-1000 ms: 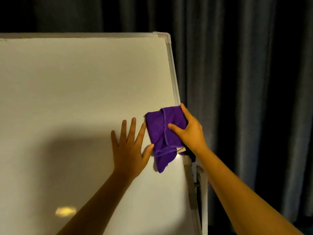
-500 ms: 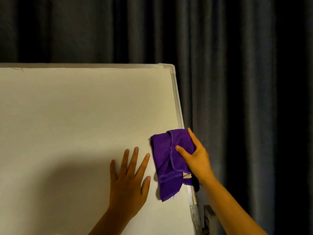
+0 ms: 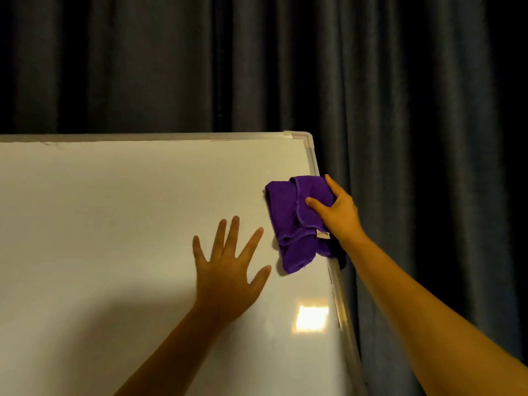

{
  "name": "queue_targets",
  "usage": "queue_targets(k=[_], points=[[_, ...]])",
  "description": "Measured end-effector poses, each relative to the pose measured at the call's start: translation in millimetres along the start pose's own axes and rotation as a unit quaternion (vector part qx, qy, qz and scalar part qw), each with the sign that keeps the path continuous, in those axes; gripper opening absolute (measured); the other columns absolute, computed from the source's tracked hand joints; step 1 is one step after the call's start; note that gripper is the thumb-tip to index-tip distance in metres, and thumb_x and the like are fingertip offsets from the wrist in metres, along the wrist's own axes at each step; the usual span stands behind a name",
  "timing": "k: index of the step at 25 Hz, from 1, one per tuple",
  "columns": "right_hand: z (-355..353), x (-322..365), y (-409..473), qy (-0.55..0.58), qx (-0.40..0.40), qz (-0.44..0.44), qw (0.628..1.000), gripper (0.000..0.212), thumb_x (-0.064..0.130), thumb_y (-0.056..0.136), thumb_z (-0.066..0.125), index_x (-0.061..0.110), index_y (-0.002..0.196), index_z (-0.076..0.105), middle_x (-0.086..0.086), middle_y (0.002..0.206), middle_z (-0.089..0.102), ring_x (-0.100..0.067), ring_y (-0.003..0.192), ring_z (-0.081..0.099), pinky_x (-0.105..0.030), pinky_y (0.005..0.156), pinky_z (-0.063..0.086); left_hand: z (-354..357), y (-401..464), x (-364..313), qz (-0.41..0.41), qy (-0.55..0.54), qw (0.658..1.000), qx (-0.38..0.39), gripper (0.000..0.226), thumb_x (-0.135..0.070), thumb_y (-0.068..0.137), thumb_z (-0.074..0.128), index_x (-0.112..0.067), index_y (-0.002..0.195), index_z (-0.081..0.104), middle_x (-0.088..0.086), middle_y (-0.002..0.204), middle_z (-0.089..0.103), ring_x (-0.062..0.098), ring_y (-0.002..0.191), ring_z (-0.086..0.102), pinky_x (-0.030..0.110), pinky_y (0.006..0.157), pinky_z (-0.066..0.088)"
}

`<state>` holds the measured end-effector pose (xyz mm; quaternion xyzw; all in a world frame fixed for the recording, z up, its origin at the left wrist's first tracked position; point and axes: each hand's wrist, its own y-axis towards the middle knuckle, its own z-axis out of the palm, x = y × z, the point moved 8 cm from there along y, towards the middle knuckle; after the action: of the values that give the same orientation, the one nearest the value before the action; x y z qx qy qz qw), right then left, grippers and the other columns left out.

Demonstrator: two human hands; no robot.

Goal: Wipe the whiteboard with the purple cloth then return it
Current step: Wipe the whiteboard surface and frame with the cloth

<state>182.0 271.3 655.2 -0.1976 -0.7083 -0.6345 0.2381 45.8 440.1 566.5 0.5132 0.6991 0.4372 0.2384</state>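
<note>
A white whiteboard (image 3: 114, 210) with a pale metal frame fills the lower left of the head view; no marks show on it. A folded purple cloth (image 3: 288, 221) lies pressed against the board's upper right part, close to the right frame edge. My right hand (image 3: 335, 212) holds the cloth from its right side, thumb on the front, fingers over its top edge. My left hand (image 3: 228, 264) rests flat on the board with fingers spread, just left of and below the cloth, holding nothing.
Dark grey curtains (image 3: 400, 95) hang behind and to the right of the board. The board's right frame edge (image 3: 338, 295) runs down past my right forearm. A bright light reflection (image 3: 311, 318) sits on the board's lower right.
The view has tilted upward, so the board's top edge sits lower in the frame. My right hand has carried the cloth up along the right edge towards the top corner. My left hand's fingers have spread wider.
</note>
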Motion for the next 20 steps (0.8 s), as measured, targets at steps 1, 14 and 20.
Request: queue_targets(k=[1, 14, 20], points=[[1, 5, 10, -0.003, -0.005, -0.003, 1.0, 0.072, 0.025, 0.083, 0.066, 0.016, 0.144, 0.028, -0.01, 0.142, 0.044, -0.026, 0.124, 0.048, -0.03, 0.093, 0.044, 2, 13, 7, -0.017, 0.006, 1.0, -0.011, 0.076, -0.073, 0.077, 0.009, -0.04, 0.143, -0.007, 0.002, 0.156, -0.005, 0.027, 0.144, -0.002, 0.064, 0.107, 0.001], [-24, -53, -166, 0.023, 0.006, 0.086, 0.996, 0.062, 0.032, 0.084, 0.061, 0.027, 0.14, 0.033, 0.014, 0.118, 0.051, 0.001, 0.095, 0.054, -0.003, 0.065, 0.048, -1, -18, -14, -0.028, -0.038, 0.998, -0.039, 0.076, -0.063, 0.082, 0.027, -0.025, 0.146, 0.016, 0.012, 0.155, 0.015, 0.035, 0.142, 0.012, 0.061, 0.109, 0.011], [-42, -41, -215, -0.024, 0.016, 0.1, 0.995, 0.063, 0.03, 0.085, 0.061, 0.024, 0.141, 0.031, 0.009, 0.123, 0.052, -0.001, 0.099, 0.051, -0.004, 0.069, 0.045, -17, -61, -33, -0.023, -0.048, 0.998, -0.026, 0.075, -0.06, 0.083, 0.028, -0.022, 0.146, 0.018, 0.014, 0.154, 0.017, 0.037, 0.141, 0.013, 0.06, 0.109, 0.014]])
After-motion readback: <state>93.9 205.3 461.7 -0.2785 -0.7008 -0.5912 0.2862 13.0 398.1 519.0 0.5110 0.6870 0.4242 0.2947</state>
